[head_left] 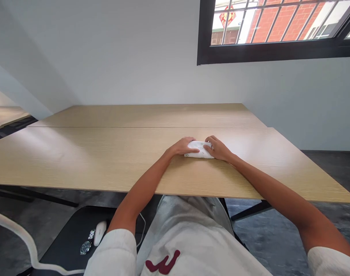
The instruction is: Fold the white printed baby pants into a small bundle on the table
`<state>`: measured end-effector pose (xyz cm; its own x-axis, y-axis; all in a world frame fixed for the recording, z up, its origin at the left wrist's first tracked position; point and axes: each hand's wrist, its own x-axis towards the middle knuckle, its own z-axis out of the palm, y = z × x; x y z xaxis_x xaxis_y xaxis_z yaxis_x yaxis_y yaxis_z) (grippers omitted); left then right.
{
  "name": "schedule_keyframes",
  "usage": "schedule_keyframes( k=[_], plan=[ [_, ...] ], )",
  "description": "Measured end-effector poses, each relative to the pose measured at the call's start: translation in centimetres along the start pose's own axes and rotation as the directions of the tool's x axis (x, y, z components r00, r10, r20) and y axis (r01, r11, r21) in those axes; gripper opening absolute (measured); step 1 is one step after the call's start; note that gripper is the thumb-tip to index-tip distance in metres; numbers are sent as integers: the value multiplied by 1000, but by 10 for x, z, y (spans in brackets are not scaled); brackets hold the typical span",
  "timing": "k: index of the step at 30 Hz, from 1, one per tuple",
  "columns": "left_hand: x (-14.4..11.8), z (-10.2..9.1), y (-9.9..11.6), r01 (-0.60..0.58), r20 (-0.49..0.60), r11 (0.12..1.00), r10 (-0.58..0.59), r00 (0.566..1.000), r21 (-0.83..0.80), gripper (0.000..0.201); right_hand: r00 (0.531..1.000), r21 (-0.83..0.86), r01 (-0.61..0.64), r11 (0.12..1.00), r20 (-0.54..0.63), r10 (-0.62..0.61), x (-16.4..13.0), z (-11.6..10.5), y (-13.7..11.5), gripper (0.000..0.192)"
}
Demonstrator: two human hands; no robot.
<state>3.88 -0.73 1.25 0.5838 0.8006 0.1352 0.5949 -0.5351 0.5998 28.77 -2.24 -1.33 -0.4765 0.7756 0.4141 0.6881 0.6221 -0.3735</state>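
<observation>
A white oblong bundle (200, 148) with small faint print rests on the wooden table (106, 153), long side across my view. Whether it is a soft pack or a rolled cloth, I cannot tell. My left hand (186, 145) is closed on its left end, thumb along the near side. At the right end my right hand (217, 148) holds it with thumb in front and bent fingers over the top. Parts of both ends are hidden by my fingers.
A black chair seat (68, 230) at lower left carries a metal-band watch (87, 242) and a white rounded case (99, 233). A thick white cable or tube (25, 237) curves beside it. The wall and a barred window (267, 23) stand behind the table.
</observation>
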Motion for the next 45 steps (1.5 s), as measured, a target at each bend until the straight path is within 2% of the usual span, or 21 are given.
schedule_keyframes(
  k=[2, 8, 12, 16, 21, 24, 26, 28, 31, 34, 37, 42, 43, 45],
  plan=[
    [-1, 1, 0, -32, 6, 999, 31, 999, 20, 61, 998, -17, 34, 999, 60, -33, 0, -1, -1, 25],
    [1, 2, -2, -113, -15, 993, 113, 993, 15, 39, 972, -88, 189, 978, 159, -173, 1, -6, -5, 47],
    [-1, 0, 0, -114, 24, 993, 114, 993, 29, 46, 972, -64, 180, 982, 162, -168, 2, -6, -4, 35],
    [-3, -1, 0, -81, 62, 995, 78, 995, 52, 63, 972, -74, 183, 980, 162, -169, 2, -6, -3, 42],
    [0, 1, -7, -130, 9, 991, 130, 991, 8, 41, 970, -58, 196, 979, 156, -185, 2, -5, -2, 38],
    [0, -1, -5, -134, 53, 990, 132, 990, 47, 46, 970, -80, 196, 977, 165, -181, 2, -4, -1, 43],
    [-2, -3, -3, -130, 99, 988, 121, 988, 81, 58, 973, -78, 179, 981, 165, -164, 3, -4, -1, 46],
    [-2, -4, -3, -110, 111, 991, 101, 989, 72, 71, 978, -47, 154, 987, 152, -145, 4, -5, 0, 41],
    [0, -3, -10, -88, 75, 996, 90, 993, -34, 60, 980, 30, 139, 990, 138, -142, 7, -5, 3, 34],
    [2, -5, -21, -109, 77, 980, 123, 989, -168, 48, 980, 78, 146, 986, 122, -155, 10, -5, 7, 36],
    [1, -13, -34, -83, 87, 939, 119, 989, -334, 46, 987, 87, 116, 989, 97, -124, 11, -5, 10, 40],
    [-4, -22, -54, 102, 117, 759, -34, 993, -643, 48, 997, 214, 6, 977, 73, -22, 9, -4, 13, 44],
    [-4, -21, -56, 118, 103, 737, -67, 992, -665, 47, 998, 257, -26, 966, 66, 9, 9, -5, 13, 45],
    [-2, -17, -57, 107, 78, 756, -74, 994, -646, 39, 996, 337, -85, 938, 56, 70, 9, -5, 15, 44]
  ],
)
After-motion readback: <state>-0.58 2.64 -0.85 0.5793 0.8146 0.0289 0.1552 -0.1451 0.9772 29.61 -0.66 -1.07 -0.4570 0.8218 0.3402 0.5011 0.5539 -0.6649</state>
